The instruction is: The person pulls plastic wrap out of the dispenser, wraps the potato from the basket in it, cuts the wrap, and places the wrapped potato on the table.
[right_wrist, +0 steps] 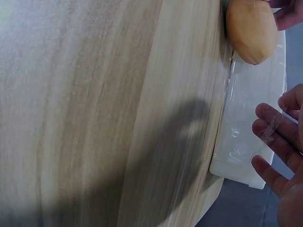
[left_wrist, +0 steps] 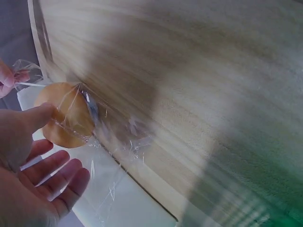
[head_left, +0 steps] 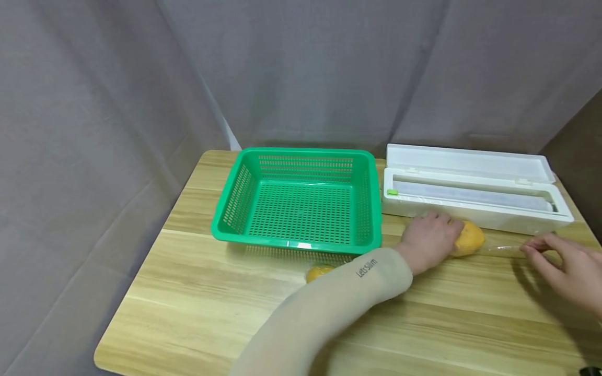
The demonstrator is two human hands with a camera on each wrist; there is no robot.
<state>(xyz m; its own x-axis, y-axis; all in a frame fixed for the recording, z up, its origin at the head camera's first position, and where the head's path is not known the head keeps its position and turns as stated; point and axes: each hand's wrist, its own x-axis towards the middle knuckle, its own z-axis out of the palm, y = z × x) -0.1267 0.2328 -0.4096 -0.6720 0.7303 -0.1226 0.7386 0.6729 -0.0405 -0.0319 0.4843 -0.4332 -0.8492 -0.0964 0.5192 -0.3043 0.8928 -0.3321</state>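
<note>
Left hand [head_left: 429, 239]: fingers apart, thumb against the yellow fruit [head_left: 470, 239].
Fruit: on the table [head_left: 197, 297] between the hands, just beside the white box [head_left: 489, 215].
Right hand [head_left: 571, 266]: thumb and forefinger pinch clear film [head_left: 503, 248], other fingers spread.

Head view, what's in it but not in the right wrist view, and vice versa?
Only the head view: the green basket, a second yellow fruit and the printed sleeve.

Only the right wrist view: clear film seen lying over the right hand's fingers.

Both share clear film, the right hand, left hand, its yellow fruit, white box, wooden table.
</note>
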